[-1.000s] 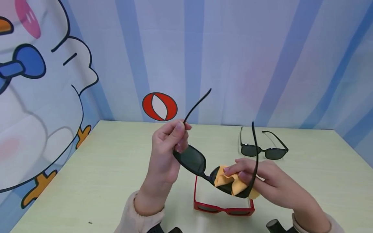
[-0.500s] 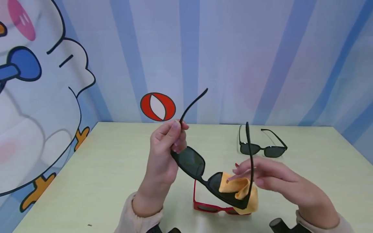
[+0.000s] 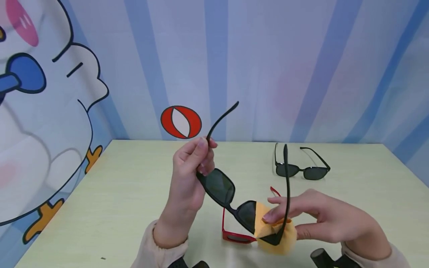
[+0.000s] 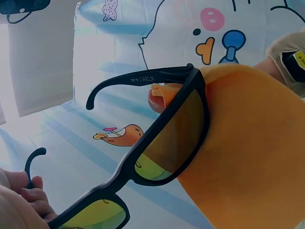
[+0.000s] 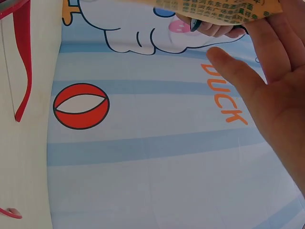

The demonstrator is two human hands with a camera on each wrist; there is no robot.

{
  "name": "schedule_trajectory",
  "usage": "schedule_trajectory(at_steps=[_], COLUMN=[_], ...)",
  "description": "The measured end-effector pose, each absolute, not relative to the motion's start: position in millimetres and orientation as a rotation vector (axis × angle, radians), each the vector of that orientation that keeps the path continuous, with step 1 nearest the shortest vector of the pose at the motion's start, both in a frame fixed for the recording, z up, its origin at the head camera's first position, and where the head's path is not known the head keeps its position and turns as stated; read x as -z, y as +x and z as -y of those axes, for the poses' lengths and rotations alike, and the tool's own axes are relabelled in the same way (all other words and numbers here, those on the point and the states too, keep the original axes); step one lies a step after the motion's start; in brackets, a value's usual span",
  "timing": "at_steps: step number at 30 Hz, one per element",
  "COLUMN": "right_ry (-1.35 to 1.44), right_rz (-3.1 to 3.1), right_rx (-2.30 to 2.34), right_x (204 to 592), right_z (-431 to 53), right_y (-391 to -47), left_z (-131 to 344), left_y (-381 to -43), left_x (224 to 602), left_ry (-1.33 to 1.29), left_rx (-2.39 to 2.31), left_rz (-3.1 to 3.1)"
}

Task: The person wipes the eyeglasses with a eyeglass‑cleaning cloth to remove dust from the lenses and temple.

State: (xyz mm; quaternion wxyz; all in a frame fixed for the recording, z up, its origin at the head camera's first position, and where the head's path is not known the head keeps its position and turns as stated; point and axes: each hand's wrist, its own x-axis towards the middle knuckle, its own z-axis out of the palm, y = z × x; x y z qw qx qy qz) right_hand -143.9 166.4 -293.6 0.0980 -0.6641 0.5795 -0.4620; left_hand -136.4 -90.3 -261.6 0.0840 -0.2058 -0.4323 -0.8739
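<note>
Striped backdrop (image 3: 261, 74), pale table (image 3: 140, 193): black sunglasses (image 3: 218, 188) held above red pair (image 3: 234, 237)

1 temple (image 3: 220, 121) is pinched by the left hand (image 3: 189, 175). 1 lens (image 3: 246, 214) is partly covered by an orange cloth (image 3: 289, 238), touched by the right hand (image 3: 326, 216), thumb and fingers apart; whether gripped cannot be told.

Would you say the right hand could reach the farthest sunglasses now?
Probably yes: the way to the far sunglasses looks open, once the right hand leaves the orange cloth and clears the held sunglasses.
</note>
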Motion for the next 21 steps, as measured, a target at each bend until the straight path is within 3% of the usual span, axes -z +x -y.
schedule_trajectory(at_steps=[11,21], right_ry=[-1.847,-1.944], right_rz=[-1.735,-1.613], right_rx=[1.605,1.563], right_x=[295,290], right_z=[-156,-145], right_y=[-138,-133], left_z=[88,88], left_y=[-135,-135], left_x=[262,263], left_ry=[-0.594,-0.599], left_rx=[2.608,2.595], left_rz=[1.287,1.299])
